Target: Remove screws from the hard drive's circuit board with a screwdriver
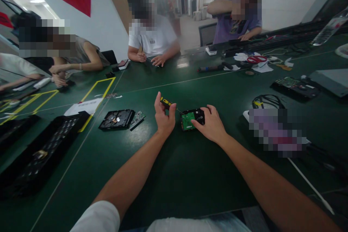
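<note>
A yellow and black screwdriver (pixel 166 103) is in my left hand (pixel 164 117), gripped by the handle. Its thin shaft slants down to the right, and the tip meets the top left of a hard drive (pixel 188 121) with a green circuit board facing up. My right hand (pixel 213 123) is closed around the drive's right side, thumb on the board. To the left lie another black hard drive (pixel 116 119) and a loose circuit board (pixel 137 119), apart from my hands.
A long black tray (pixel 43 148) stands at the left. Another drive (pixel 295 87), red scissors (pixel 257 59), a black cable (pixel 268 101) and a bottle (pixel 330 27) are at the right. Several people sit across the green table (pixel 174 181).
</note>
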`<action>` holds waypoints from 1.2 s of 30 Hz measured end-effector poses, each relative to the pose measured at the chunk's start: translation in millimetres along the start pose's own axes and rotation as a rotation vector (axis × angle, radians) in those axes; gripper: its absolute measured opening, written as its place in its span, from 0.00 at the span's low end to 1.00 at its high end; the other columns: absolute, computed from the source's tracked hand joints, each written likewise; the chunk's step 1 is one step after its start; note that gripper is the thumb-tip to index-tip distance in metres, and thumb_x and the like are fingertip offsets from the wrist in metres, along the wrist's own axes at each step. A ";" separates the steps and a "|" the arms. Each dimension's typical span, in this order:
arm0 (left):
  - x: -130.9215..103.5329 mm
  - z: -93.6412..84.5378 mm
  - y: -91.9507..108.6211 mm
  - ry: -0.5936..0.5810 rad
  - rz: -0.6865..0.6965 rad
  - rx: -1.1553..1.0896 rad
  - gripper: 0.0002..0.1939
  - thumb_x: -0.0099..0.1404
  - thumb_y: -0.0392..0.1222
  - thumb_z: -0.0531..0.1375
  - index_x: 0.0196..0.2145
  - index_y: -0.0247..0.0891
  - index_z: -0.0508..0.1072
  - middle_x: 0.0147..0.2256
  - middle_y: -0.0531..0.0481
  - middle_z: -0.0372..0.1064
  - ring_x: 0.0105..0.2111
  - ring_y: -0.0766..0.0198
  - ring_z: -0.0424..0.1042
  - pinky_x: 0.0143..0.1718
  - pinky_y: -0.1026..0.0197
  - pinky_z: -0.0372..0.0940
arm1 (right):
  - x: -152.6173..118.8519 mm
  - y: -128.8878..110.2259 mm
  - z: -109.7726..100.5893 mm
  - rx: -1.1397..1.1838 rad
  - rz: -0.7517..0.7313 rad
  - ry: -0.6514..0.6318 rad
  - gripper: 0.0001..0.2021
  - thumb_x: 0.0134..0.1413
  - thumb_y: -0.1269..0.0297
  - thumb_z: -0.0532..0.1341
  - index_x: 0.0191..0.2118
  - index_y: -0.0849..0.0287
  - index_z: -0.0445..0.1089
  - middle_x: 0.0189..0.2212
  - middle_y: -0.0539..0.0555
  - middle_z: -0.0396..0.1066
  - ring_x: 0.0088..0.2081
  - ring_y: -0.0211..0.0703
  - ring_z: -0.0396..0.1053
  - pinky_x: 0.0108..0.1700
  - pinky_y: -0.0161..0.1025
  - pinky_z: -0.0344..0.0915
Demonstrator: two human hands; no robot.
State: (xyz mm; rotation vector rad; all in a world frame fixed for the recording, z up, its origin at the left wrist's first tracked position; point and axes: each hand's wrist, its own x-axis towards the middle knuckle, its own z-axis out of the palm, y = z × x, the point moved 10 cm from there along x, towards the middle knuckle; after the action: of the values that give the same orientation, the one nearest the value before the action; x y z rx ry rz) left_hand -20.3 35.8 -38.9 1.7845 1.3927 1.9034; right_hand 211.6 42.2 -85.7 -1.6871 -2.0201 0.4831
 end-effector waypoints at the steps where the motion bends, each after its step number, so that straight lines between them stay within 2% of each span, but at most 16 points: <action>1: 0.0 -0.3 -0.8 0.005 0.002 0.001 0.41 0.72 0.57 0.61 0.74 0.42 0.49 0.52 0.41 0.73 0.40 0.62 0.77 0.45 0.58 0.73 | -0.1 -0.2 0.3 -0.005 -0.002 -0.003 0.39 0.60 0.37 0.61 0.67 0.61 0.62 0.70 0.68 0.50 0.70 0.70 0.53 0.67 0.64 0.61; 9: -0.5 2.2 -4.1 -0.002 0.018 0.015 0.40 0.72 0.58 0.62 0.73 0.42 0.51 0.54 0.40 0.71 0.42 0.62 0.76 0.45 0.59 0.73 | 1.8 3.2 2.3 0.014 -0.012 0.022 0.39 0.59 0.36 0.61 0.67 0.59 0.63 0.70 0.67 0.51 0.70 0.70 0.53 0.68 0.65 0.59; 15: -1.5 5.7 -7.5 -0.019 0.031 0.043 0.40 0.71 0.55 0.63 0.73 0.44 0.52 0.57 0.40 0.71 0.39 0.63 0.76 0.43 0.59 0.73 | 2.1 3.8 3.4 -0.001 -0.010 0.020 0.38 0.59 0.36 0.61 0.66 0.57 0.63 0.69 0.66 0.52 0.70 0.70 0.54 0.67 0.66 0.60; 20: -0.4 4.9 0.9 -0.013 0.089 0.084 0.38 0.71 0.54 0.63 0.72 0.45 0.54 0.61 0.38 0.68 0.40 0.62 0.76 0.42 0.59 0.72 | 1.1 1.3 1.5 -0.027 -0.033 0.040 0.38 0.60 0.37 0.61 0.66 0.60 0.64 0.68 0.67 0.53 0.70 0.69 0.55 0.67 0.63 0.60; 24: 3.5 6.8 8.1 -0.034 0.132 0.096 0.37 0.71 0.53 0.64 0.71 0.43 0.56 0.58 0.39 0.71 0.37 0.63 0.75 0.40 0.60 0.72 | 1.1 1.2 1.4 -0.037 -0.025 0.030 0.37 0.60 0.37 0.61 0.66 0.59 0.64 0.68 0.67 0.53 0.70 0.68 0.55 0.67 0.63 0.60; 30: 3.1 7.2 11.7 -0.070 0.185 0.093 0.36 0.71 0.53 0.64 0.70 0.43 0.57 0.63 0.36 0.66 0.41 0.61 0.77 0.44 0.59 0.74 | 2.5 0.4 2.9 -0.030 -0.016 0.007 0.38 0.60 0.37 0.61 0.66 0.59 0.63 0.69 0.68 0.52 0.70 0.70 0.54 0.67 0.64 0.60; 34: -1.3 3.1 6.7 -0.054 0.160 0.074 0.36 0.71 0.53 0.63 0.70 0.43 0.56 0.62 0.36 0.67 0.41 0.61 0.78 0.43 0.59 0.74 | 2.2 -0.3 2.3 -0.022 -0.006 -0.004 0.38 0.60 0.38 0.61 0.66 0.60 0.63 0.70 0.68 0.50 0.70 0.71 0.53 0.67 0.65 0.59; 36: -2.6 1.5 3.6 -0.042 0.132 0.067 0.37 0.71 0.52 0.63 0.71 0.42 0.55 0.58 0.38 0.71 0.40 0.62 0.78 0.42 0.60 0.74 | 2.3 -1.3 1.3 -0.013 -0.010 -0.005 0.38 0.60 0.38 0.62 0.67 0.60 0.62 0.70 0.68 0.49 0.70 0.71 0.53 0.67 0.64 0.58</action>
State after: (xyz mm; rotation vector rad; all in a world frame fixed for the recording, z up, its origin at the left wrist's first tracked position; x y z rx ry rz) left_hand -16.8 32.8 -38.3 1.9816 1.3718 1.8912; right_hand 209.5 44.3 -85.8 -1.6839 -2.0391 0.4723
